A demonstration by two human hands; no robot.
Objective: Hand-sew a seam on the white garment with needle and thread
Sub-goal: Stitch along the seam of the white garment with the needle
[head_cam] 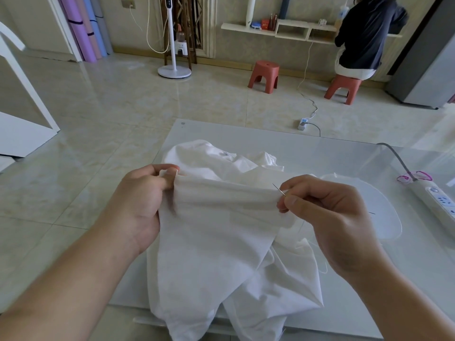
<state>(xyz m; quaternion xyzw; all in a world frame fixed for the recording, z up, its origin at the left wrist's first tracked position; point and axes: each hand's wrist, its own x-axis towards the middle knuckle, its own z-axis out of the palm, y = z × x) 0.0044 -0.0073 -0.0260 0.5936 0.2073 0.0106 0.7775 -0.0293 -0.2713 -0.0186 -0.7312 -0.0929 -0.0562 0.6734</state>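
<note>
While the white garment is held taut above the table by the left hand pinching its folded edge, the needle is pinched by the right hand and should be driven close along that edge.

garment: matt white cloth | needle: thin metal | table: glossy glass

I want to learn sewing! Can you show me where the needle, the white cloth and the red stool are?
needle (279,189): head view, middle of the bare metal shaft above the right thumb.
white cloth (216,230): head view, flat stretch held between both hands.
red stool (264,75): head view, front of the empty stool by the wall.
</note>
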